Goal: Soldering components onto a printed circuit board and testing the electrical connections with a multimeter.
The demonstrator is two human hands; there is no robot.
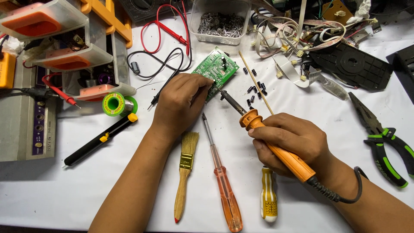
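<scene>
Soldering iron (276,146) clenched in right hand (293,144) grip; left hand (181,103) pinching circuit board (215,69).

A small brush (186,172) and two screwdrivers (224,181) lie at six o'clock on the bench (51,190). Green-handled pliers (386,144) lie at three o'clock, a solder spool (117,104) at nine.

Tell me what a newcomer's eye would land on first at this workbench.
At centre, the right hand grips an orange soldering iron, its tip at the green circuit board that the left hand steadies. Below lie a brush and two screwdrivers. Green-handled pliers lie at the right edge.
</scene>
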